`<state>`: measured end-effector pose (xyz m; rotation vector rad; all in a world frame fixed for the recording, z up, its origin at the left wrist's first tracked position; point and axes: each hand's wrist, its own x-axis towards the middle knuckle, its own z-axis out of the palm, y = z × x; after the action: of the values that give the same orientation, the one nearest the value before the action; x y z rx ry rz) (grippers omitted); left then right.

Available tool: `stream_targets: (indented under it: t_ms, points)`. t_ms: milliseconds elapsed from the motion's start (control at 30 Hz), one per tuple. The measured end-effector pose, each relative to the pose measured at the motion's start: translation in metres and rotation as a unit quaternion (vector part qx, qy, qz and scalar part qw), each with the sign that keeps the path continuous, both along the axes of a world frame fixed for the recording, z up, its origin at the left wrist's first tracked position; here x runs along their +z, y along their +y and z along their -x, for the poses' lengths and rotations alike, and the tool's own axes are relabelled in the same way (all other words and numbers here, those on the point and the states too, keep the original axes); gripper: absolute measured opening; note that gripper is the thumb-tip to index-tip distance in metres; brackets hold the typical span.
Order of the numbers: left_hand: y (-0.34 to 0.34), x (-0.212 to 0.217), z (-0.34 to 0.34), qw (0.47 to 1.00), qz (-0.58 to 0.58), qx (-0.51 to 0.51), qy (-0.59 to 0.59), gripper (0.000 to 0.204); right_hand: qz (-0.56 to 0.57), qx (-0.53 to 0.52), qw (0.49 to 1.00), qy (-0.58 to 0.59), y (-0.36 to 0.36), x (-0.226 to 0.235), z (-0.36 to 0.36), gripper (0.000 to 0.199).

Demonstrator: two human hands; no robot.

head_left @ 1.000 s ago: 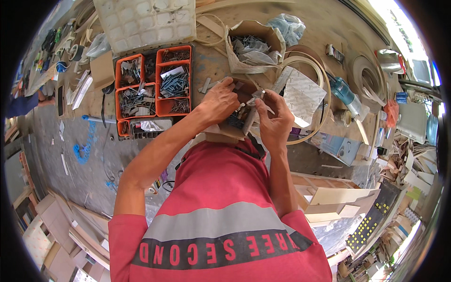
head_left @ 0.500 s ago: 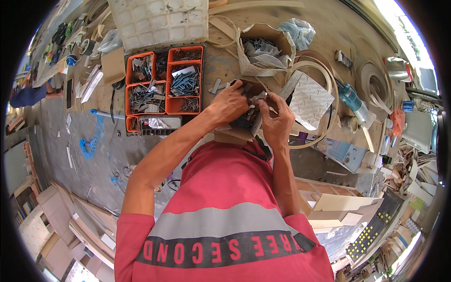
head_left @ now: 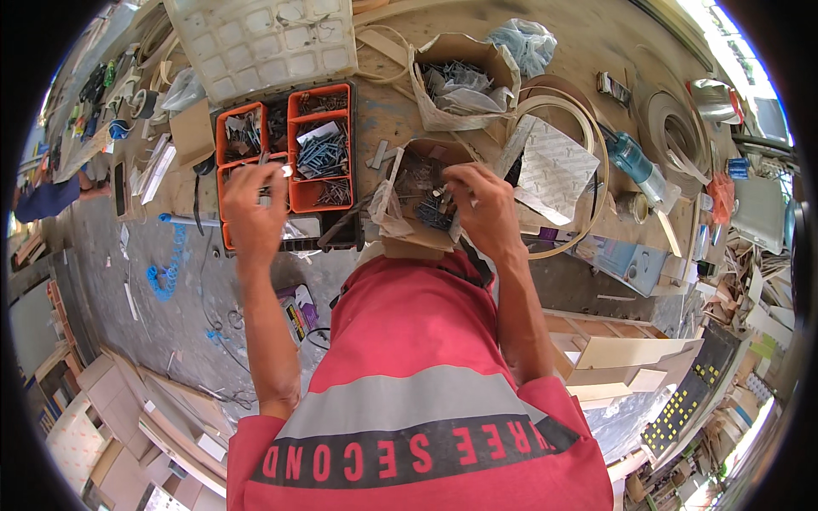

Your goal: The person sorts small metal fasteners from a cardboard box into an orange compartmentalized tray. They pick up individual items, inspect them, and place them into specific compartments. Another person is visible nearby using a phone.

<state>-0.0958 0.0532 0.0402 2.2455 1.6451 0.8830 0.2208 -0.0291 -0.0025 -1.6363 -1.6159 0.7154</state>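
Note:
My left hand (head_left: 258, 204) is over the lower-left bin of a black organizer case with orange bins (head_left: 320, 198). Its fingers are pinched on a small shiny metal piece (head_left: 286, 170). Screws (head_left: 322, 153) and other small hardware fill the bins. At the open cardboard box (head_left: 407, 223) in front of my body, my right hand (head_left: 486, 209) hangs over the right side with fingers closed; what they hold, if anything, I cannot make out. Loose screws (head_left: 436, 213) lie inside this box, and a crumpled clear plastic bag (head_left: 389, 211) rests against its left side.
Behind the small box stands a larger carton (head_left: 464, 115) of screws and plastic. To the right are a patterned white packet (head_left: 555, 170), coiled edge banding (head_left: 673, 136) and a teal power tool (head_left: 635, 166). The case's translucent lid (head_left: 264, 43) lies open at the back.
My left hand has left the small box and moved left over the orange bins, a metal piece in its fingers. My right hand has drawn slightly left and stays by the box.

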Motion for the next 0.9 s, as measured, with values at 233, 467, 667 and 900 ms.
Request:
stream_targets:
  t_ms: [233, 467, 667, 900]
  points:
    - [0.015, -0.033, 0.077, 0.991, 0.071, 0.112, 0.013, 0.015, 0.084, 0.342, 0.871, -0.341, 0.019, -0.009, 0.016, 0.010]
    - [-0.007, -0.033, 0.058, 0.937, 0.110, 0.164, -0.287, 0.013, 0.113, 0.339, 0.860, -0.364, 0.031, -0.025, 0.014, 0.008]
    - [-0.030, -0.039, 0.014, 0.788, 0.196, 0.117, -0.571, 0.008, 0.038, 0.293, 0.861, -0.414, 0.031, -0.021, 0.011, 0.009]
    - [-0.042, -0.047, 0.003, 0.687, 0.284, 0.026, -0.668, 0.003, 0.066, 0.258, 0.900, -0.344, 0.050, -0.027, -0.006, 0.010]
